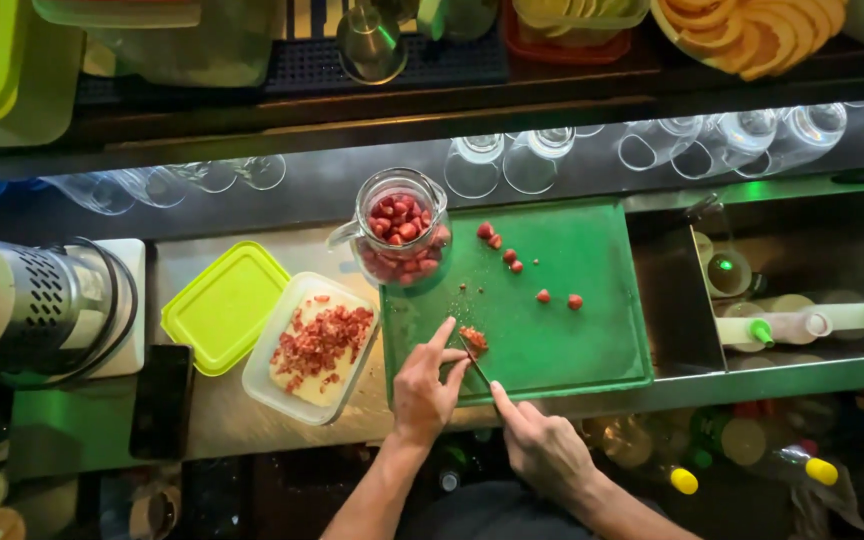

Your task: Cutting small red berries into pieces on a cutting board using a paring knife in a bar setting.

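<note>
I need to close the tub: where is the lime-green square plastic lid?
The lime-green square plastic lid lies left of the green cutting board, touching the clear tub of chopped red pieces.

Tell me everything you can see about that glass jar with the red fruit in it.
The glass jar is clear and round, with a wide open mouth, no lid on it, and a small handle or clasp jutting from its left side. It stands upright on the back left corner of the green cutting board, partly overhanging the steel counter. It holds whole red strawberries, filled most of the way up. A few loose berries lie on the board just to its right. Neither hand touches it.
</note>
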